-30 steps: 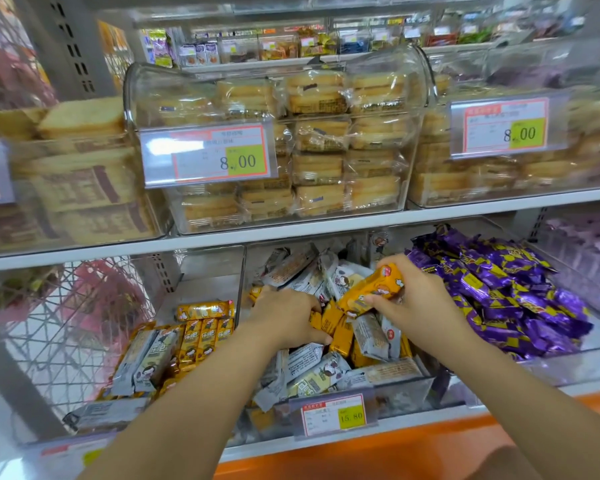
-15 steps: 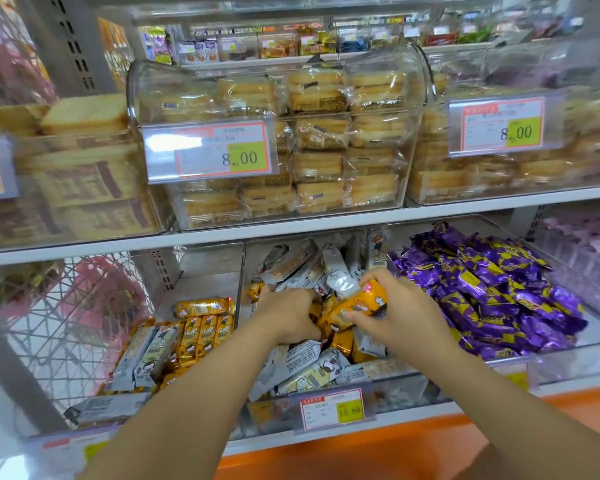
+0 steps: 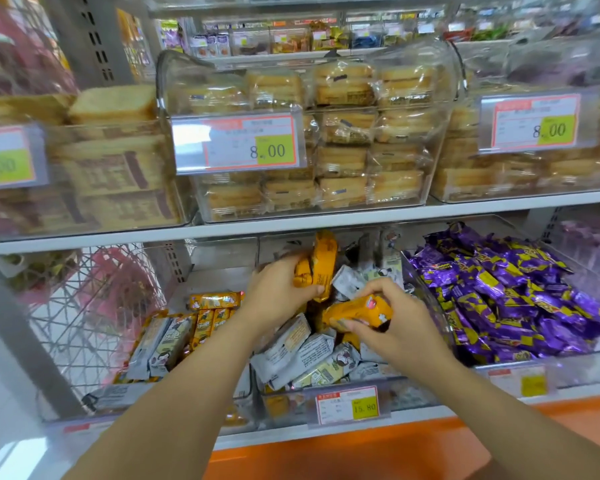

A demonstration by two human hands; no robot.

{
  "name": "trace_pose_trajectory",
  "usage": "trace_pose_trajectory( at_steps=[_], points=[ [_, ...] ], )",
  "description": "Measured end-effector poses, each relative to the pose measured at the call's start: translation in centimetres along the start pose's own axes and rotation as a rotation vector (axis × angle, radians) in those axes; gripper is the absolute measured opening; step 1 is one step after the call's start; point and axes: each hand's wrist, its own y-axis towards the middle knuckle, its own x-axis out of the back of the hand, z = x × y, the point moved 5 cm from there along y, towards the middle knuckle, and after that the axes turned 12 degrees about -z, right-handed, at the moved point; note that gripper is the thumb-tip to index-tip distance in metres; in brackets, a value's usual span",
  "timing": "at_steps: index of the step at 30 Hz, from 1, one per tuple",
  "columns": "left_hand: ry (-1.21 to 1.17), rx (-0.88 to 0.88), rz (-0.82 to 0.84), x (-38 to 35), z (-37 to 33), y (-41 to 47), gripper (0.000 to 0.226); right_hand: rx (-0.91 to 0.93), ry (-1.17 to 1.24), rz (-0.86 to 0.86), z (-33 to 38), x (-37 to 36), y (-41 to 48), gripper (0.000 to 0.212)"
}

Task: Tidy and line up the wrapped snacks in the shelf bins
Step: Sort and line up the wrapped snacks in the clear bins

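Notably, above the middle bin [image 3: 326, 398], the left hand [image 3: 278, 296] gripped upright orange snacks [image 3: 317, 263] while the right hand [image 3: 399, 329] pinched another orange snack [image 3: 359, 311].

Price tag [image 3: 238, 143] marked 8.00 up top, wire mesh [image 3: 84, 306] at left, orange base [image 3: 326, 455] below.

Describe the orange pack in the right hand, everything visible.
The orange pack is a glossy, plastic-looking wrapper with dark print and a red-and-white mark near its right end. It lies roughly level, above the white packs in the middle bin. The right hand pinches it: thumb on its near side, fingers curled over the top.
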Motion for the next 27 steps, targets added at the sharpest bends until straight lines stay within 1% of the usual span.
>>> trace_pose_trajectory(
  at_steps=[2, 4, 8, 10, 12, 14, 16, 17, 18, 19, 21, 23, 24, 25, 26, 27],
  points=[
    [-0.137, 0.037, -0.024, 0.9, 0.3, -0.1, 0.038, -0.048, 0.090, -0.045, 0.2, 0.5, 0.6, 0.032],
    [-0.264, 0.070, -0.063, 2.1, 0.5, -0.5, 0.025, -0.075, 0.144, -0.043, 0.6, 0.6, 0.9, 0.032],
    [-0.430, 0.104, -0.215, 4.8, 1.1, -1.9, 0.016, -0.056, 0.167, -0.021, 2.1, -0.2, 1.5, 0.032],
    [-0.511, 0.150, -0.269, 5.8, 1.9, -2.8, 0.012, -0.065, 0.212, -0.019, 2.8, -1.0, 1.6, 0.031],
    [-0.581, 0.232, -0.301, 6.6, 3.4, -3.7, 0.015, -0.060, 0.235, -0.005, 3.4, -2.1, 1.4, 0.030],
    [-0.685, 0.363, -0.353, 7.1, 5.7, -4.5, 0.014, -0.025, 0.230, -0.002, 4.0, -3.1, 0.8, 0.028],
    [-0.836, 0.499, -0.426, 7.9, 7.9, -5.4, 0.012, 0.057, 0.190, -0.022, 5.2, -4.1, 0.2, 0.029],
    [-0.875, 0.538, -0.465, 8.4, 8.8, -5.9, 0.012, 0.123, 0.170, -0.040, 6.0, -4.6, 0.0, 0.032],
    [-0.854, 0.552, -0.509, 9.2, 9.5, -6.5, 0.011, 0.197, 0.160, -0.052, 7.0, -5.1, -0.1, 0.036],
    [-0.773, 0.539, -0.546, 10.0, 10.3, -7.0, 0.012, 0.268, 0.158, -0.045, 7.9, -5.8, -0.2, 0.038],
    [-0.496, 0.460, -0.560, 11.3, 11.5, -7.6, 0.015, 0.342, 0.102, 0.071, 9.6, -7.9, 0.0, 0.035],
    [-0.217, 0.401, -0.496, 11.7, 12.4, -7.9, 0.017, 0.320, -0.053, 0.254, 10.1, -10.7, 0.3, 0.040],
    [-0.117, 0.395, -0.456, 11.7, 12.8, -7.9, 0.017, 0.293, -0.152, 0.324, 10.1, -11.9, 0.5, 0.044],
    [-0.053, 0.400, -0.418, 11.7, 13.1, -7.9, 0.020, 0.272, -0.234, 0.378, 10.0, -12.8, 0.8, 0.047],
    [-0.047, 0.405, -0.372, 11.6, 13.3, -7.8, 0.027, 0.270, -0.285, 0.413, 10.0, -13.5, 1.0, 0.048],
    [-0.093, 0.415, -0.312, 11.3, 13.4, -7.7, 0.035, 0.285, -0.319, 0.438, 10.1, -13.9, 1.0, 0.047]
  ],
)
